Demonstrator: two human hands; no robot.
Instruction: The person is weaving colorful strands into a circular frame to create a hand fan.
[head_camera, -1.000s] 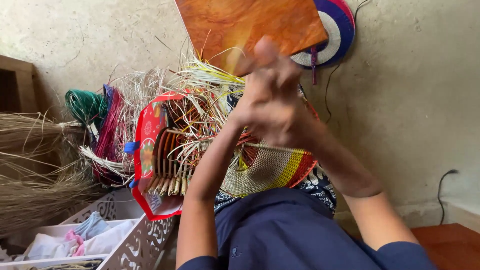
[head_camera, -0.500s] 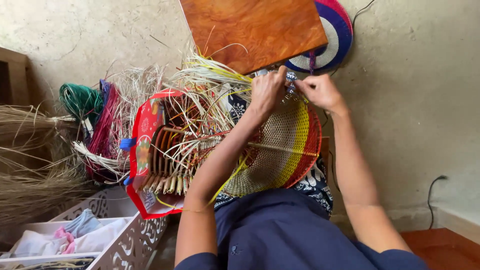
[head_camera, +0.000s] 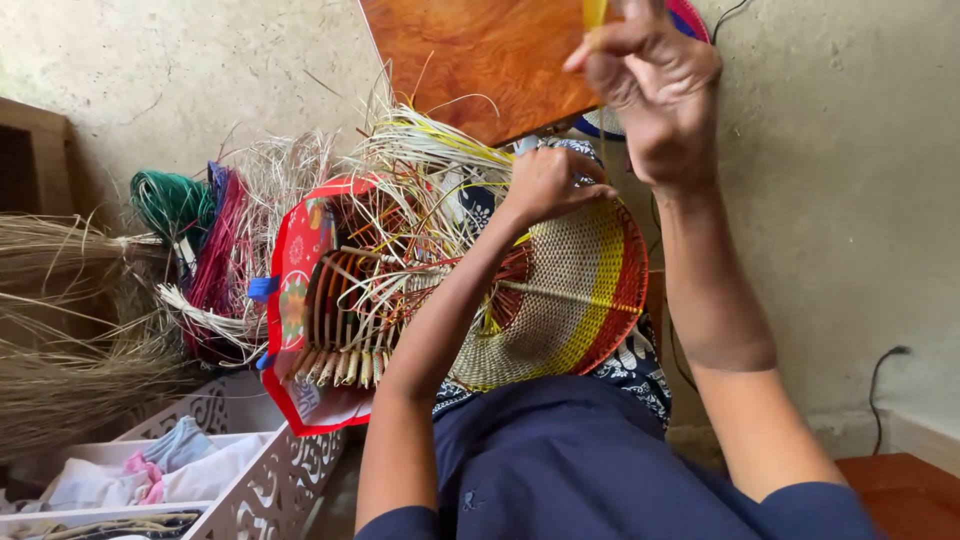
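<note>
Concrete wall behind, left hand (head_camera: 548, 185) hiding basket (head_camera: 575, 290) rim, right hand (head_camera: 655, 80) pinching strand (head_camera: 594, 12)

The yellow strand (head_camera: 594, 14) pinched in the right hand (head_camera: 655, 85) runs off the top edge, the left hand (head_camera: 548, 186) hides part of the woven basket's (head_camera: 570, 295) rim, and the wooden board (head_camera: 490, 55) is cropped above.

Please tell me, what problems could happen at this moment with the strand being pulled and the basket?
The right hand pulls a yellow strand up high; too hard a pull might snap it or pucker the weave. The woven basket is steadied only by the left hand at its rim, so it could twist or slip off the lap. The loose straw ends beside that hand may snag the strand.
</note>
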